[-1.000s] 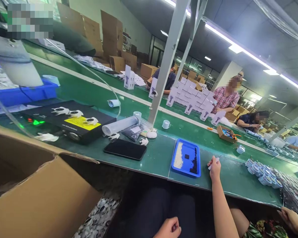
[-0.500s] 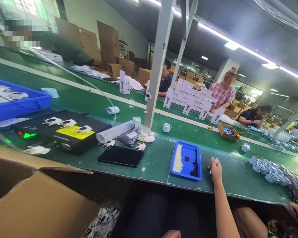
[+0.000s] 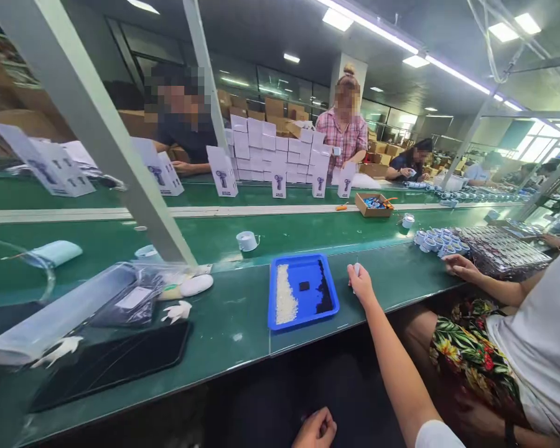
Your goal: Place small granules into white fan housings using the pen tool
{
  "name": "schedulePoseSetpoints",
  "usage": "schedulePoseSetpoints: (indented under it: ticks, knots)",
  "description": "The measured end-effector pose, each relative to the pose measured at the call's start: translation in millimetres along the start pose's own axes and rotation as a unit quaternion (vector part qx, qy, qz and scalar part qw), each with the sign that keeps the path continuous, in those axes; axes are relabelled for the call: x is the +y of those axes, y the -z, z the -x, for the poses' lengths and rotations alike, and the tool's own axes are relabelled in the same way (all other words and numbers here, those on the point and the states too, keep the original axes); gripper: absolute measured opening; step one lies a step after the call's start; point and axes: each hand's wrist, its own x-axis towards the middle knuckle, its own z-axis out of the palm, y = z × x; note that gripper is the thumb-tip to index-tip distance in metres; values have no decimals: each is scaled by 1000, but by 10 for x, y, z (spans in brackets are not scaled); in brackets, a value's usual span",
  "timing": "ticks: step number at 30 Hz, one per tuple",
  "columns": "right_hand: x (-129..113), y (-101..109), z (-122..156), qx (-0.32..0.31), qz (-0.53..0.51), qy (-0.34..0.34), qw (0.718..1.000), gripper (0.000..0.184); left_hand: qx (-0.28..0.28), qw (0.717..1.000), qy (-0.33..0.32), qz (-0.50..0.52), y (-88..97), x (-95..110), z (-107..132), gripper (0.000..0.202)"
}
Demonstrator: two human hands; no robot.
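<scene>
My right hand (image 3: 363, 286) is closed around a slim white tool (image 3: 357, 269) with a thin tip pointing up. It is over the green bench, just right of a blue tray (image 3: 272, 311). Small white parts (image 3: 285, 298) lie along the tray's left side, small black parts (image 3: 325, 292) along its right, and a small black square piece (image 3: 304, 286) sits between them. Low in the view, above my lap, my left hand (image 3: 316, 429) has its fingers curled in. Whatever it may hold is hidden.
On the left lie a black phone-like slab (image 3: 116, 361), a clear plastic tube (image 3: 70, 311) and white shaped pieces (image 3: 177, 311). A metal post (image 3: 107, 143) rises behind them. At right, a co-worker's hand (image 3: 464, 269) is near light-blue round parts (image 3: 436, 239). White boxes (image 3: 256, 146) stand across the belt.
The view has swung right, bringing the tray and the co-worker at right closer to the middle. More of my left hand shows. My right hand still grips the white tool beside the tray.
</scene>
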Motion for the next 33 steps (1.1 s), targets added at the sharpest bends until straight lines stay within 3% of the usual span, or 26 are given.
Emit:
schedulePoseSetpoints:
  ticks: [3,5,6,8,10,12,14,15,17,19,22,24,29,33]
  knots:
    - [-47,21,20,-5,6,-7,1000,52,40,999,-5,-3,112,228,179,15]
    - [-82,43,23,-13,4,-13,1000,54,77,996,-47,5,321,448,341,18]
    - [-95,55,15,-17,2,-17,1000,55,112,991,-70,13,469,562,416,22]
    - [-104,74,-23,-28,-3,-24,999,58,235,966,-102,24,838,761,533,28]
    - [-97,86,-75,-39,-4,-30,999,58,400,909,-120,3,1267,886,603,31]
    - [-90,92,-117,-47,-4,-28,999,58,557,822,-106,-62,1693,927,637,31]
    - [-86,97,-138,-48,6,-26,998,61,679,722,-23,-128,2052,910,645,25]
    - [-83,98,-144,-48,12,-26,998,63,695,703,36,-146,2192,894,641,24]
    - [-67,98,-152,-49,21,-25,998,66,672,715,128,-146,2388,874,616,26]
    - [-43,95,-163,-54,28,-23,998,67,647,733,152,-144,2498,901,563,27]
    - [-20,93,-175,-58,47,-24,997,68,634,745,109,-176,2596,1055,397,28]
    - [-34,92,-168,-54,46,-27,997,68,597,774,74,-198,2671,1207,205,27]
    - [-143,69,-132,-33,-32,-37,998,65,490,844,-5,-217,2947,1559,-482,26]
    - [-155,73,-262,-51,-33,-65,996,61,452,865,-36,-216,3184,1762,-1007,48]
